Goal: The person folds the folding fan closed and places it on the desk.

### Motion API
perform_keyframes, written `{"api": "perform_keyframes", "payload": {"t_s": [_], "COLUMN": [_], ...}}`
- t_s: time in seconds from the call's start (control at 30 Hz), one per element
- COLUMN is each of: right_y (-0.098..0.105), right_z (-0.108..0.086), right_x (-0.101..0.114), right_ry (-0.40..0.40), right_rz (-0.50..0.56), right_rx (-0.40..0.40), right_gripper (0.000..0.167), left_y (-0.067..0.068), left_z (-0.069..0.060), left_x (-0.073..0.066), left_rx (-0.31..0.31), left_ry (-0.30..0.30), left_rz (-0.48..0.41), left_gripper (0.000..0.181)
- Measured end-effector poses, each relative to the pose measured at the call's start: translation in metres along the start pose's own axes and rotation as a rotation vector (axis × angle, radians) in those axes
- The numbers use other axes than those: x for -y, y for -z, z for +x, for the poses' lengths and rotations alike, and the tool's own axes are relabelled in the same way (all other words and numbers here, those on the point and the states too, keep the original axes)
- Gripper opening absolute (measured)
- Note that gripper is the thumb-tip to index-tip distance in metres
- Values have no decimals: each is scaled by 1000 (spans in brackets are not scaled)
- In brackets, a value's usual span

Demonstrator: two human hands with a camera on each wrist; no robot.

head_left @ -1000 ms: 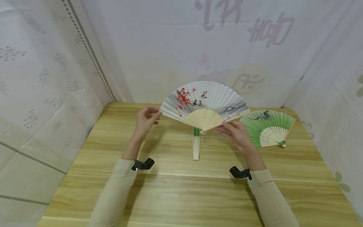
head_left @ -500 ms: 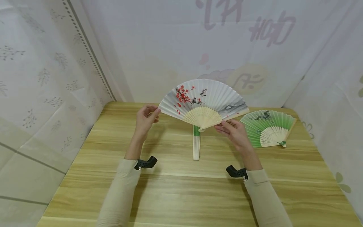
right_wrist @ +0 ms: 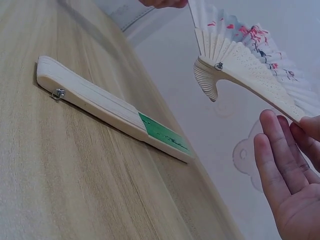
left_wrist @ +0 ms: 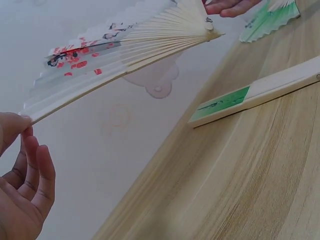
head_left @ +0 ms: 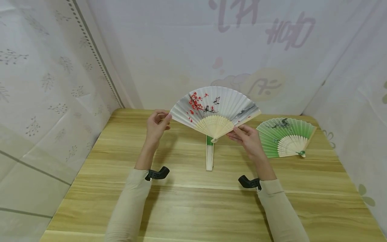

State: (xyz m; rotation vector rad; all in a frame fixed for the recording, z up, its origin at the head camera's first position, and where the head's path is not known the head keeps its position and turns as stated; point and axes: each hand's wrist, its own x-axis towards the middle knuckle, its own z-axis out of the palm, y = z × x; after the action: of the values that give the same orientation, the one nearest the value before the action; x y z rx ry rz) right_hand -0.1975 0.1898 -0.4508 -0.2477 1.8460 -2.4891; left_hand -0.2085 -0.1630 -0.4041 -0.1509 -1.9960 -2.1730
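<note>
A white folding fan (head_left: 225, 104) with red blossoms and small birds is spread wide above the table. At its left end, my left hand (head_left: 157, 127) pinches the outer tip between thumb and finger; the left wrist view shows this left hand (left_wrist: 22, 175) with the other fingers loosely bent. My right hand (head_left: 248, 139) pinches the fan's right outer rib, and in the right wrist view that right hand (right_wrist: 295, 175) has its remaining fingers extended. Beneath the fan's pivot lies a folded green-and-cream fan (head_left: 209, 156), its far end hidden in the head view.
A green folding fan (head_left: 285, 137) lies spread on the table to the right, just beyond my right hand. The wooden table (head_left: 193, 208) ends at a back edge against a printed curtain (head_left: 169, 50). Black wrist mounts (head_left: 158, 173) sit on both forearms.
My right hand has shifted left with the fan's right rib, so the white fan is spread slightly less wide. It rose a little, then came down again. Both other fans lie still.
</note>
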Motion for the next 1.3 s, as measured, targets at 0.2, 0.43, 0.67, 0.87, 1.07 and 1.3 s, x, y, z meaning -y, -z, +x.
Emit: {"api": "perform_keyframes", "payload": {"t_s": [0.2,0.43,0.67,0.87,1.07,1.3], "right_y": [0,-1,-3,-5,-5,-6], "right_z": [1,2,2,2,2,0], "right_x": [1,-1,-1,-3,-5,-6], "right_ry": [9,30,53,58,65,63], "right_rz": [-29,-54,-65,-60,-63,-62], "right_rx": [-10,-4,7,16,14,25], "right_gripper": [28,31,29,27,26,26], "left_y": [-1,-2,-11,-20,-26,-29], "left_z": [4,13,15,15,16,19], "left_x": [5,24,22,21,20,20], "left_rx": [8,-4,-25,-28,-34,-32], "left_ry": [-22,-4,-27,-21,-27,-28], "left_rz": [7,-57,-61,-105,-129,-122], "left_gripper": [28,28,23,21,19,17]}}
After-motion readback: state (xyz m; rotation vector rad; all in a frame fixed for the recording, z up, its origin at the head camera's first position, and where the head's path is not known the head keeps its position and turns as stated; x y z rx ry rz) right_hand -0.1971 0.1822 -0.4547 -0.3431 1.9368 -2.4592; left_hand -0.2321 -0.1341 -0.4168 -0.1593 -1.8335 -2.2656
